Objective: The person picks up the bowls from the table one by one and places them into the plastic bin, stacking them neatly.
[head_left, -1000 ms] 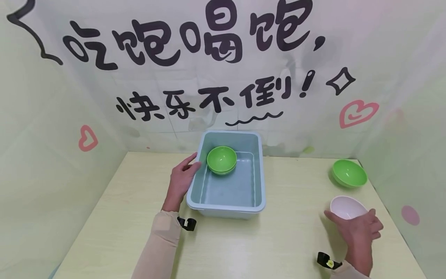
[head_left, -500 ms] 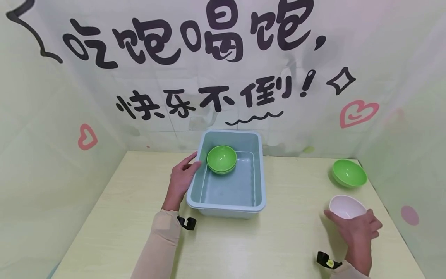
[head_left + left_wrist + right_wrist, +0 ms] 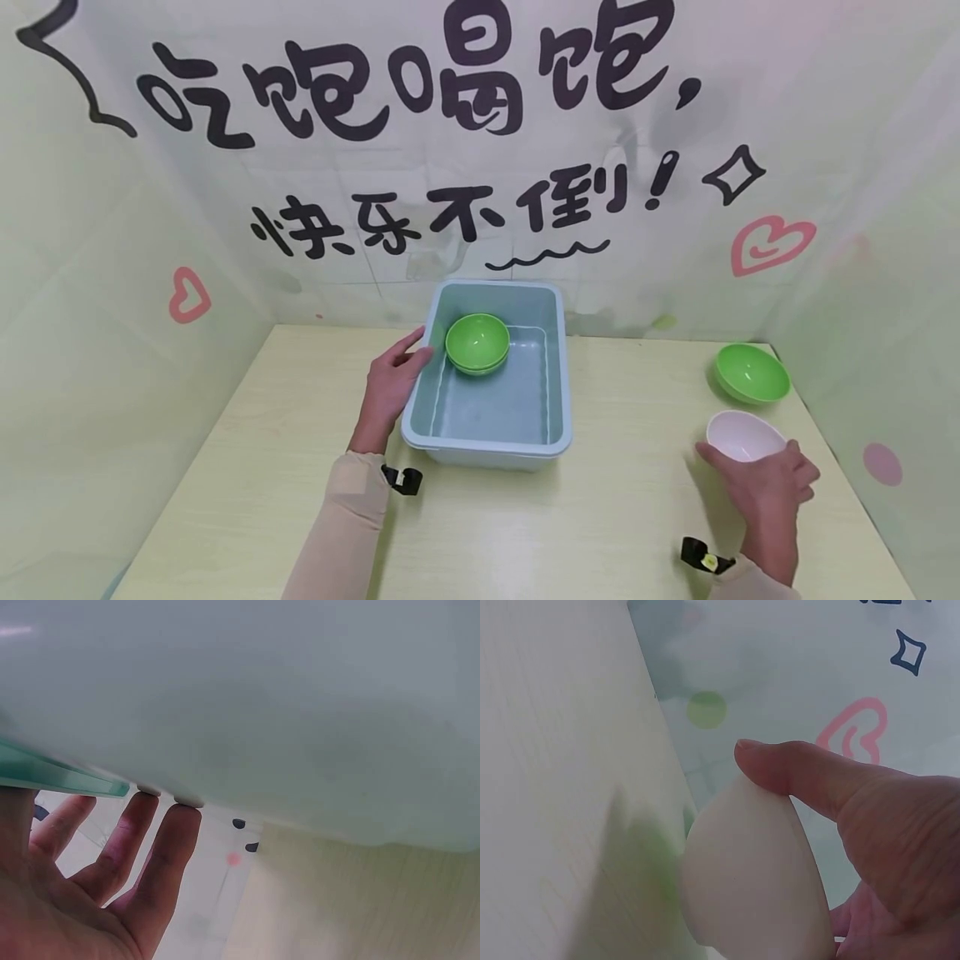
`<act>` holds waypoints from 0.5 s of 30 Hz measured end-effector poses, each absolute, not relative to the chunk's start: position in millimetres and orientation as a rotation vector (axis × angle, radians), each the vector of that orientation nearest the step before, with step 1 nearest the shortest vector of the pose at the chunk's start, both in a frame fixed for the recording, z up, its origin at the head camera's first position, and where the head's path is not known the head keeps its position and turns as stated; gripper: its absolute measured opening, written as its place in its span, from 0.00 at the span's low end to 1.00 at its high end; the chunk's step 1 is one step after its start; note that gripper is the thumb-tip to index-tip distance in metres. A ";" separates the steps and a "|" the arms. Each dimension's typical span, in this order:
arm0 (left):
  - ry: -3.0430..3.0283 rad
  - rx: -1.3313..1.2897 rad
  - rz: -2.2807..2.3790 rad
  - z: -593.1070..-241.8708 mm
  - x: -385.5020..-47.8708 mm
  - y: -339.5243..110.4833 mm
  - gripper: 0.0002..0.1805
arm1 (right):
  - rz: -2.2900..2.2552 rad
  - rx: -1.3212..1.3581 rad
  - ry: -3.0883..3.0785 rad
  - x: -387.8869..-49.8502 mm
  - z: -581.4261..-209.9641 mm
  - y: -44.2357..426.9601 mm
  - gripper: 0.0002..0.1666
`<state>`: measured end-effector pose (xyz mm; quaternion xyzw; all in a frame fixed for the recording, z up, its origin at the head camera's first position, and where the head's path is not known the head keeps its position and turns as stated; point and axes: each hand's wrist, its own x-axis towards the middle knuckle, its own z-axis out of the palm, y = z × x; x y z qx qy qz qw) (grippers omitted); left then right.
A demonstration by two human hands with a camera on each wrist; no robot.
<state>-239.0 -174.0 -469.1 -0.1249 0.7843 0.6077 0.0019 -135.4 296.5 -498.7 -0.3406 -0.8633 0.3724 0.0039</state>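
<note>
A light-blue plastic basin (image 3: 491, 447) stands on the table, with nested green bowls (image 3: 477, 343) inside near its left wall. My left hand (image 3: 393, 379) holds the basin's left rim, thumb over the edge; in the left wrist view its fingers (image 3: 169, 855) touch the outer wall. On the right, my right hand (image 3: 765, 487) grips a pale pinkish-white bowl (image 3: 742, 435) by its rim. The bowl tilts, its thumb-side edge visible in the right wrist view, where the thumb (image 3: 780, 765) presses the rim. Just beyond it sits another green bowl (image 3: 752, 373).
The pale wooden table (image 3: 615, 508) runs back to a white printed backdrop (image 3: 510, 192) with black lettering. Similar sheets close off the left and right sides. The green bowl on the right lies close to the table's right edge.
My right hand and the pale bowl have shifted slightly away from me, towards the green bowl on the right. My left hand and the basin stay where they were.
</note>
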 end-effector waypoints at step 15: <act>2.463 -0.391 1.893 -468.4 -238.1 -174.3 0.27 | 1.043 -0.838 -2.740 -148.9 -474.8 282.6 0.75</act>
